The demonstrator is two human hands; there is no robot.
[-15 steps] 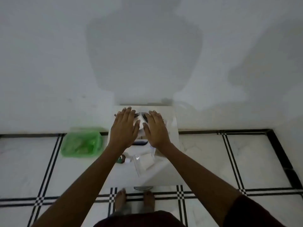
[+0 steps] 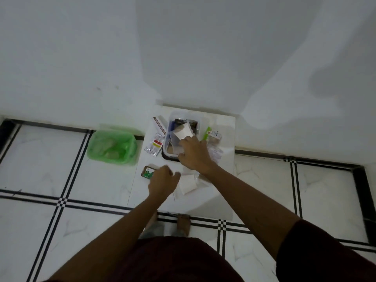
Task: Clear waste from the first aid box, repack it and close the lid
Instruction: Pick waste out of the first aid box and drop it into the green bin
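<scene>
A white table [image 2: 219,196] is set against the wall, and on its far half the open first aid box [image 2: 169,137] is found, clear-walled and full. A green bin [image 2: 112,146] is stood on the floor left of the box. The right hand [image 2: 194,154] is laid over the box's near right corner, closed on a white packet [image 2: 184,132] held above the contents. The left hand [image 2: 162,181], loosely curled and holding nothing, is kept nearer than the box, beside a small green pack [image 2: 148,172]. A white pouch [image 2: 188,185] is seen just right of that hand
</scene>
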